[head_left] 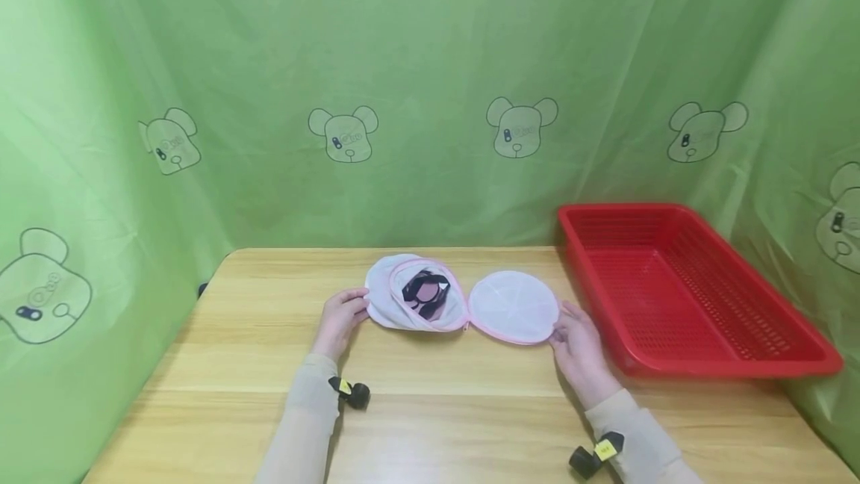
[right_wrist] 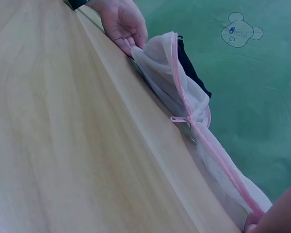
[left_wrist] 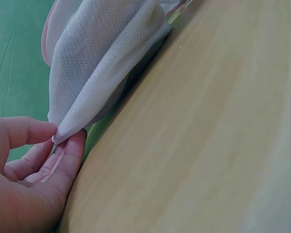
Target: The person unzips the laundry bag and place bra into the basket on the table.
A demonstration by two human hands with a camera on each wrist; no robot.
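A white mesh laundry bag (head_left: 383, 293) with pink zip edging lies on the table, its round lid (head_left: 513, 306) folded out flat to the right. Black strappy fabric (head_left: 430, 291) shows inside its mouth. My left hand (head_left: 341, 320) pinches the bag's left edge between thumb and fingers, clearly seen in the left wrist view. The lid's right rim is held by my right hand (head_left: 579, 346), of which the right wrist view catches only a part in its bottom corner. A pink zip pull (right_wrist: 178, 119) hangs where bag and lid join.
A red plastic basket (head_left: 732, 364) with slatted sides stands at the right, close to my right hand. The wooden table (head_left: 430, 424) reaches back to a green curtain (head_left: 430, 200) printed with bear heads, which also closes off both sides.
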